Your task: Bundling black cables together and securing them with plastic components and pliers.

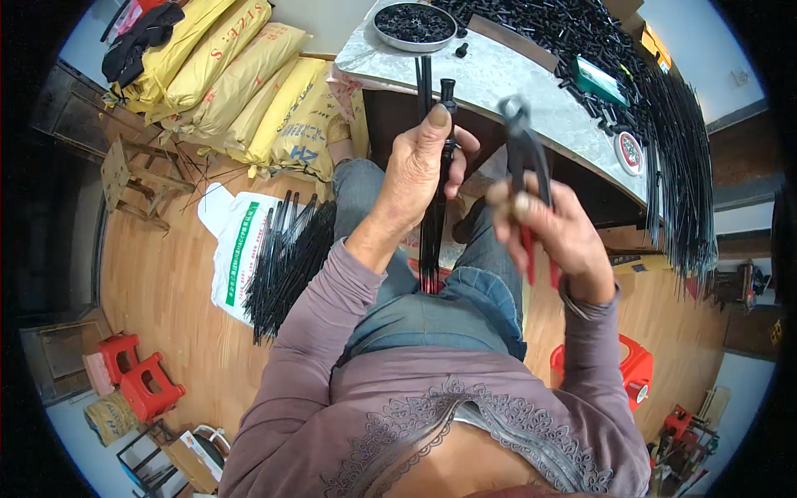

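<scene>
My left hand [423,158] is closed around several thin black rods [424,79] and a black fitting with a flared top [447,90], all held upright above my lap. The rods' lower ends reach down between my knees. To its right, my right hand [558,222] grips red-handled pincers [529,153], their dark jaws pointing up toward the table and blurred by motion. The pincers are apart from the rods. Beyond both hands stands the grey marbled table [540,104], bearing a round metal tray [415,46] of small black parts and one loose black piece [462,51].
Black fittings [564,25] are heaped at the table's back, near a green box [602,83] and a small round dish [618,151]. Long black rods [685,166] overhang its right end. Yellow sacks [241,91], a wooden stool [116,178] and a rod bundle [286,270] lie left.
</scene>
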A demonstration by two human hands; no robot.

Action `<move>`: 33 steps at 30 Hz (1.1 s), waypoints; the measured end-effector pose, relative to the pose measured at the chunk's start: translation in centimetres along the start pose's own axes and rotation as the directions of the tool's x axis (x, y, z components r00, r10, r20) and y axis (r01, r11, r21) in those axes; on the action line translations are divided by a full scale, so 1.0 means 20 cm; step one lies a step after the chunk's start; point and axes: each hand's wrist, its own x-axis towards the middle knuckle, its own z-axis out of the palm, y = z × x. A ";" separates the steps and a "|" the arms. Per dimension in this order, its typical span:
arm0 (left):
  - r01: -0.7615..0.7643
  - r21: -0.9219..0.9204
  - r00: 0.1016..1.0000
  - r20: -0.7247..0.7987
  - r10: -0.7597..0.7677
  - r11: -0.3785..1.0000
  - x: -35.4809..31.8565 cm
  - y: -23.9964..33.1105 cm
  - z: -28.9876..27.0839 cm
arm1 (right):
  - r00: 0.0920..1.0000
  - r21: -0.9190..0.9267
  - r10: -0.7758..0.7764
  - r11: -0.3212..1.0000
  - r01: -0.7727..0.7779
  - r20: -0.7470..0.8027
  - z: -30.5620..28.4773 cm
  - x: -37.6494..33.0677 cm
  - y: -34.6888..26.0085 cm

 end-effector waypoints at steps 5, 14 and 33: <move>0.027 -0.051 0.999 0.018 -0.026 0.998 -0.01 -0.01 -0.01 | 0.946 -0.182 0.306 0.942 -0.283 0.110 -0.04 -0.09 0.01; -0.007 0.008 0.998 0.060 0.006 1.000 -0.03 -0.01 0.07 | 0.890 0.045 0.401 0.907 -0.419 0.217 -0.05 -0.12 -0.05; 0.016 -0.012 0.998 0.054 -0.016 1.000 -0.03 -0.01 0.05 | 0.901 -0.281 0.383 0.905 -0.320 0.206 -0.07 -0.05 -0.12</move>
